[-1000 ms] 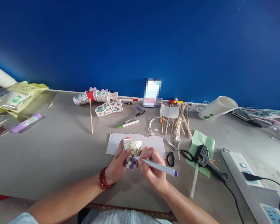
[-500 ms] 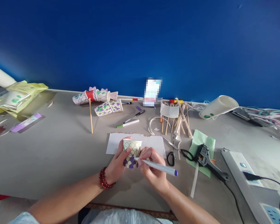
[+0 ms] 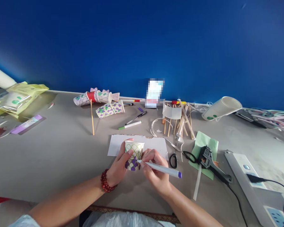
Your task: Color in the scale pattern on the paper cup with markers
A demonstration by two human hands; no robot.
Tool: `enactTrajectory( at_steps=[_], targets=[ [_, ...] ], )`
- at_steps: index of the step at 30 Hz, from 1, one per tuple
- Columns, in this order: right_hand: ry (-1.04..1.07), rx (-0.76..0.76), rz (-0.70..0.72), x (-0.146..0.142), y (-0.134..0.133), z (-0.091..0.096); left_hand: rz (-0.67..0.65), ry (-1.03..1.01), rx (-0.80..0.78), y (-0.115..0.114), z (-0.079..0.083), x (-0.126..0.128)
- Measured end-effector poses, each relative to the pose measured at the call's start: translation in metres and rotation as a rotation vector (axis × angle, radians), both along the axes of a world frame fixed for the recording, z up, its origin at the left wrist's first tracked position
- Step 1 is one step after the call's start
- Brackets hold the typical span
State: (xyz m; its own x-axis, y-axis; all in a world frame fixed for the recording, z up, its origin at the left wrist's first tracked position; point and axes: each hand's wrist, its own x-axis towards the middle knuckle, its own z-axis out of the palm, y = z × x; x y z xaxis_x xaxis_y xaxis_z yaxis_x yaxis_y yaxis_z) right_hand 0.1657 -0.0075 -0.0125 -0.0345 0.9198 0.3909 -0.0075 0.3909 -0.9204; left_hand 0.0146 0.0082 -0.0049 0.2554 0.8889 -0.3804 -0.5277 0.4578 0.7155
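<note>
A paper cup [image 3: 135,149] with green scale outlines, its lower scales partly coloured purple, is gripped by my left hand [image 3: 119,164], thumb across its front. My right hand [image 3: 157,171] pinches a white marker [image 3: 164,169] with a purple end, its tip against the cup's purple scales. Under and behind the cup lies a white sheet of card [image 3: 156,145]. Scissors [image 3: 173,160] with black handles lie just right of the card. Beyond it are a green marker [image 3: 130,125] and a black pen [image 3: 135,118].
A fish made of paper cups [image 3: 105,97] on a stick and a patterned cup [image 3: 110,109] lie at the back. On the right are wooden sticks [image 3: 181,126], a glue gun [image 3: 209,162], a power strip [image 3: 247,186] and a stack of cups [image 3: 222,108]. A lit phone [image 3: 153,94] leans on the blue wall.
The marker's rear end has shifted very slightly to the right with my right hand. The cup and my left hand stay almost exactly where they were.
</note>
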Motion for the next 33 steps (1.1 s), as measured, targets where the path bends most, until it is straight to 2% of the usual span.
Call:
enactTrajectory(
  at_steps=[8, 24, 33],
  targets=[
    [0.021, 0.011, 0.009, 0.0008, 0.0007, 0.0000, -0.003, -0.023, 0.010, -0.0003, -0.0045, -0.0006],
    [-0.001, -0.004, -0.010, -0.0001, 0.0009, 0.0044, 0.005, 0.007, -0.004, 0.0001, 0.0017, -0.0001],
    [-0.002, 0.012, 0.000, 0.0002, 0.0008, 0.0027, 0.010, -0.017, -0.012, -0.0010, -0.0045, -0.0004]
  ],
)
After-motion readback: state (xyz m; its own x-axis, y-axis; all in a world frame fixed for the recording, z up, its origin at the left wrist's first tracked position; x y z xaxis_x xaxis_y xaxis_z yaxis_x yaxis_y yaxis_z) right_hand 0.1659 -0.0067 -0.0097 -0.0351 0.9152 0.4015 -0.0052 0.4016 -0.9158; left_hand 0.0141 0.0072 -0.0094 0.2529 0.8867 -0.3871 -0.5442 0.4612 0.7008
